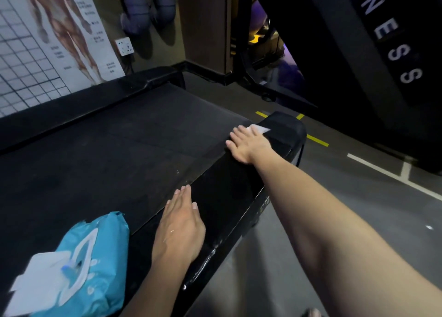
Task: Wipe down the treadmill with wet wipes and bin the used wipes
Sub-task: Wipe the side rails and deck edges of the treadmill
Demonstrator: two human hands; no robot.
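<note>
The black treadmill deck [114, 149] fills the left and middle of the head view, with a glossy black side rail [229, 187] along its right edge. My right hand [248, 144] lies flat on the far end of that rail, pressing a white wet wipe [259, 128] that shows beyond my fingertips. My left hand [180, 223] rests flat, fingers together, on the rail's inner edge nearer to me and holds nothing. A blue wet wipes pack [91, 261] lies on the belt at lower left, with a white wipe [40, 276] sticking out of its opening.
A tiled wall with an anatomy poster [64, 29] and a power socket [124, 46] runs along the left. Grey floor with white and yellow lines [318, 140] lies to the right. A tall black machine [382, 53] stands at the far right. No bin is in view.
</note>
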